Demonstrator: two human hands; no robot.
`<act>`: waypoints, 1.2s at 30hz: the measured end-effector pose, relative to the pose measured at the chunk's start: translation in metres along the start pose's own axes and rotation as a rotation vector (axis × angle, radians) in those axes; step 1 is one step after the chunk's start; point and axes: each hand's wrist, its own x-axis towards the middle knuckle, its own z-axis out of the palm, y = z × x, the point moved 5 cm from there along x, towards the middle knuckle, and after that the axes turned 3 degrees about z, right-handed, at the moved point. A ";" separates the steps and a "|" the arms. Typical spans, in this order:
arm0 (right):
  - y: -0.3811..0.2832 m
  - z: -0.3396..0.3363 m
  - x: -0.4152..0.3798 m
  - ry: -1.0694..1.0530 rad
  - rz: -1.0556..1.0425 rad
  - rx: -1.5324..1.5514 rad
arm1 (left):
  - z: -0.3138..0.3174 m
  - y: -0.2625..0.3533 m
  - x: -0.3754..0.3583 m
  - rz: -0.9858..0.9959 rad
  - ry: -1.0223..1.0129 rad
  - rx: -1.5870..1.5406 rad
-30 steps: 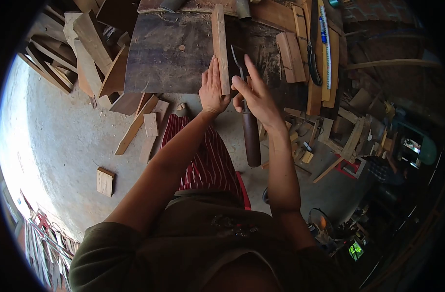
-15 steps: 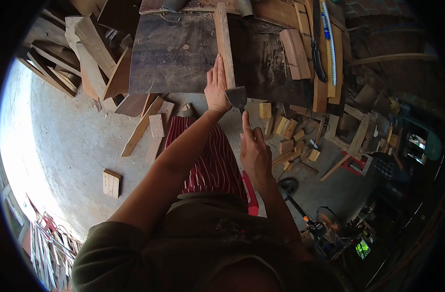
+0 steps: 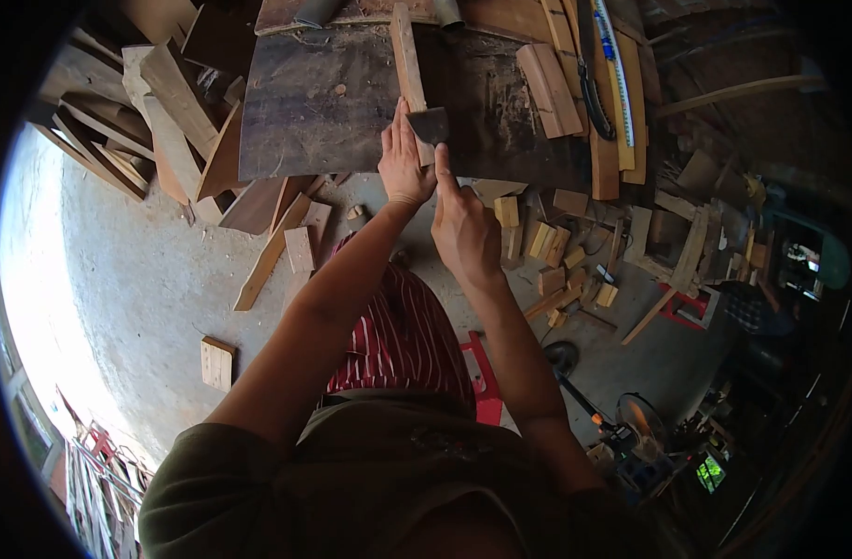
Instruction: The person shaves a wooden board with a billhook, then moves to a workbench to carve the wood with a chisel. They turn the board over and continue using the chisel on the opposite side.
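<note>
A long narrow wood strip (image 3: pixel 406 58) lies on the dark worktable (image 3: pixel 305 112), pointing away from me. My left hand (image 3: pixel 406 168) lies along the strip's left side near its close end, fingers stretched forward. In my right hand (image 3: pixel 467 228) is a scraper with a wide dark blade (image 3: pixel 429 125); its handle is mostly hidden in the grip, and the index finger points along it. The blade rests over the strip, just right of my left fingertips.
To the right on the table are a reddish wood block (image 3: pixel 549 90), a black-handled saw (image 3: pixel 594 102) and a white ruler-like strip (image 3: pixel 620 84). Wood offcuts (image 3: pixel 549 244) lie on the floor, with boards (image 3: pixel 179 98) stacked at left. A red stool (image 3: pixel 482 377) stands by my legs.
The scraper and my right hand have moved forward along the strip, away from my body. My left hand has shifted slightly forward beside the strip. The view has shifted a little.
</note>
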 end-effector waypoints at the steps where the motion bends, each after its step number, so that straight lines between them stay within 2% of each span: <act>1: -0.001 0.000 0.005 0.044 -0.021 0.046 | -0.001 -0.001 0.002 -0.004 0.013 -0.046; 4: 0.001 0.000 -0.016 -0.034 0.051 -0.022 | -0.004 0.004 0.001 0.030 -0.023 0.051; 8: 0.002 0.005 0.001 -0.004 0.031 0.071 | -0.001 0.000 0.002 0.055 -0.003 0.061; 12: -0.008 -0.004 0.033 0.076 -0.011 0.077 | 0.010 -0.014 0.001 -0.011 -0.033 0.050; 14: -0.010 -0.005 0.013 0.055 -0.001 0.060 | 0.007 -0.010 0.001 0.079 -0.011 0.107; 16: -0.006 -0.004 -0.002 -0.037 0.012 0.035 | -0.002 0.001 0.001 0.059 -0.012 0.059; 18: -0.006 -0.002 0.012 -0.058 0.024 0.056 | 0.004 -0.005 0.003 0.001 -0.049 0.062; 20: -0.014 -0.007 0.051 0.084 -0.027 0.138 | 0.011 -0.012 -0.002 -0.052 -0.085 0.069; 21: -0.016 -0.007 0.066 0.087 -0.039 0.163 | 0.010 -0.012 -0.001 -0.035 -0.079 0.080; 28: -0.013 -0.010 0.029 -0.047 0.005 0.098 | 0.006 -0.010 0.001 0.020 -0.050 0.069; 36: -0.010 -0.002 0.028 -0.053 0.008 0.144 | 0.005 -0.010 0.003 -0.014 -0.089 0.066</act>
